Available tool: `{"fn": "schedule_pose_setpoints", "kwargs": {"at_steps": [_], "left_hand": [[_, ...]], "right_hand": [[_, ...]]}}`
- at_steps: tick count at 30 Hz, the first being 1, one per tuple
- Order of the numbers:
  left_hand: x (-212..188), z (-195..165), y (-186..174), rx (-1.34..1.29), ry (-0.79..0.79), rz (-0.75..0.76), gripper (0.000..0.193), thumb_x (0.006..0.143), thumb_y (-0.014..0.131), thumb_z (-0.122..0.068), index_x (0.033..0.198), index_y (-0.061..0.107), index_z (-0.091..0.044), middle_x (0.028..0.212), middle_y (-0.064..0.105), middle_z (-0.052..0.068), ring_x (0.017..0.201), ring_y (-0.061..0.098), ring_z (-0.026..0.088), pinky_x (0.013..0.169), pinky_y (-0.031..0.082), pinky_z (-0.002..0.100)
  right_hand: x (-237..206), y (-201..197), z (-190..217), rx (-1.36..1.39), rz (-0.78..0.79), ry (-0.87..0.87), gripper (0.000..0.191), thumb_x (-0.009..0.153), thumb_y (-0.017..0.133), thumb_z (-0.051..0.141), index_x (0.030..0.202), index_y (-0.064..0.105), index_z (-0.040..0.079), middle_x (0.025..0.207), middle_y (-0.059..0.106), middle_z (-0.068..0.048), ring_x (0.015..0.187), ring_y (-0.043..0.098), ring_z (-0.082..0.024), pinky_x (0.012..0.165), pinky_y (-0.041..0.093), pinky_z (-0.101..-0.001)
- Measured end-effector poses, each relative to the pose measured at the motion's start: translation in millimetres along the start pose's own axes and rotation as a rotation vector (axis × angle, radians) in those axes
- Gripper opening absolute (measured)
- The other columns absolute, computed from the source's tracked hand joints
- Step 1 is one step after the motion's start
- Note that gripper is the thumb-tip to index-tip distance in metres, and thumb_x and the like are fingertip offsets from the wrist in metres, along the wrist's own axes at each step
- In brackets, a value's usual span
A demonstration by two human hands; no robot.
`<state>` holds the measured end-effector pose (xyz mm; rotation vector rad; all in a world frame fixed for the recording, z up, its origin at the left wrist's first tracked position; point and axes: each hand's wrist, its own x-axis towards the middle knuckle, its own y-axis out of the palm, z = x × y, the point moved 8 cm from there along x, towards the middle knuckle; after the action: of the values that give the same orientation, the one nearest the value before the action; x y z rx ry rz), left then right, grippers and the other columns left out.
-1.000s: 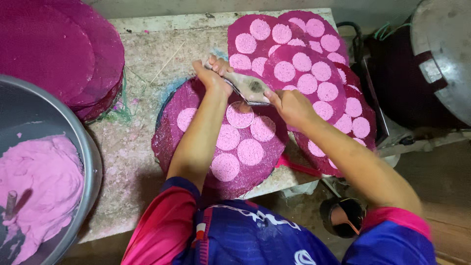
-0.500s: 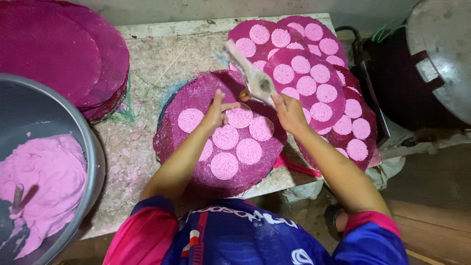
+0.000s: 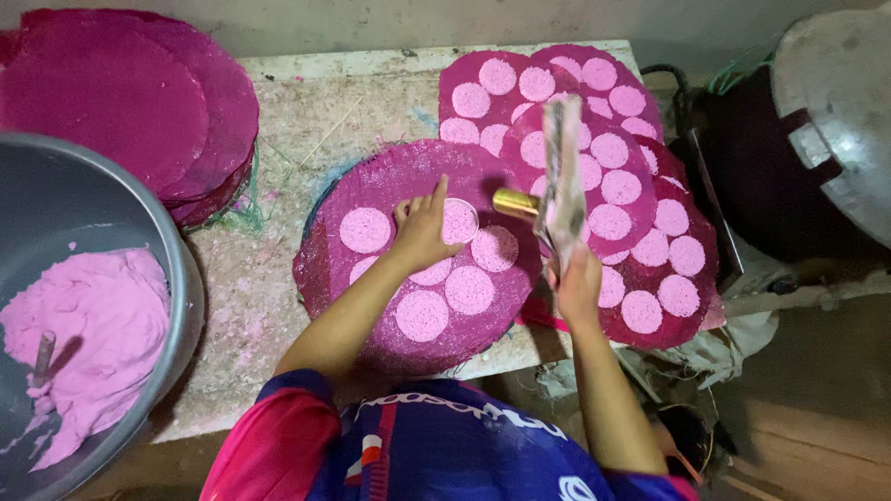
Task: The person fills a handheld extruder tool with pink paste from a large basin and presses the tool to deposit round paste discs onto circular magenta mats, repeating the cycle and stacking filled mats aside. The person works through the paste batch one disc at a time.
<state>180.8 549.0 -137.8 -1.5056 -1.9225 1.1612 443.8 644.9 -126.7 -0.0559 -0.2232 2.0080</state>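
A round magenta woven mat [image 3: 408, 176] lies in front of me on the table, with several pale pink dough discs [image 3: 365, 229] on it. My left hand [image 3: 424, 230] rests flat on the mat, fingers on a disc beside a small gold cylinder [image 3: 513, 203]. My right hand [image 3: 577, 278] is raised above the mat's right edge and grips a flat press wrapped in clear plastic [image 3: 561, 176], held on edge.
Two more mats covered with discs [image 3: 640, 195] overlap at the right. A stack of bare magenta mats [image 3: 121, 102] sits at the back left. A big grey metal basin [image 3: 56, 195] at the left holds pink dough [image 3: 83, 334]. A dark pot with a metal lid [image 3: 826, 121] stands right.
My right hand has lifted the plastic-wrapped press up off the mat and turned it on edge. My left hand has slid back from the mat's far edge onto the discs.
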Motion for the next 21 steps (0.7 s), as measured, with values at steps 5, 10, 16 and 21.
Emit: {"fn": "schedule_pose_setpoints", "kwargs": {"at_steps": [5, 10, 16, 21], "left_hand": [[12.0, 36.0, -23.0, -0.163, -0.115, -0.059, 0.137, 0.067, 0.091, -0.052, 0.163, 0.003, -0.009, 0.146, 0.052, 0.016, 0.137, 0.042, 0.032, 0.117, 0.021, 0.047], [16.2, 65.8, -68.6, -0.086, -0.186, -0.126, 0.146, 0.058, 0.094, -0.054, 0.162, 0.003, -0.007, 0.155, 0.041, 0.02, 0.146, 0.029, 0.037, 0.119, 0.013, 0.051], [-65.0, -71.1, -94.3, -0.14, 0.561, -0.201, 0.11, 0.07, 0.088, -0.046, 0.154, 0.033, -0.003, 0.155, 0.045, 0.027, 0.15, 0.034, 0.038, 0.121, 0.008, 0.061], [-187.8, -151.2, -61.8, -0.84, 0.731, 0.521, 0.021, 0.086, 0.063, -0.02, 0.101, 0.07, -0.007, 0.086, 0.074, 0.014, 0.076, 0.07, 0.034, 0.067, 0.057, 0.042]], "right_hand": [[-34.4, -47.5, -34.5, 0.033, -0.098, 0.007, 0.067, 0.11, 0.028, 0.057, 0.097, 0.061, 0.0, 0.065, 0.058, -0.003, 0.05, 0.05, -0.01, 0.045, 0.038, -0.0254], [-47.4, -57.2, -34.4, 0.126, -0.053, -0.086, 0.06, 0.116, 0.036, 0.053, 0.096, 0.057, 0.0, 0.063, 0.05, -0.003, 0.051, 0.046, -0.011, 0.047, 0.038, -0.0274], [-58.6, 1.8, 75.7, -0.214, 0.249, -0.291, 0.048, 0.102, 0.055, 0.05, 0.105, 0.068, 0.004, 0.071, 0.063, -0.007, 0.059, 0.061, -0.022, 0.052, 0.046, -0.0327], [-105.0, 44.0, 230.6, -0.548, 0.745, -0.929, 0.055, 0.084, 0.075, 0.062, 0.086, 0.063, 0.008, 0.069, 0.057, -0.009, 0.062, 0.059, -0.031, 0.057, 0.045, -0.0423]]}}
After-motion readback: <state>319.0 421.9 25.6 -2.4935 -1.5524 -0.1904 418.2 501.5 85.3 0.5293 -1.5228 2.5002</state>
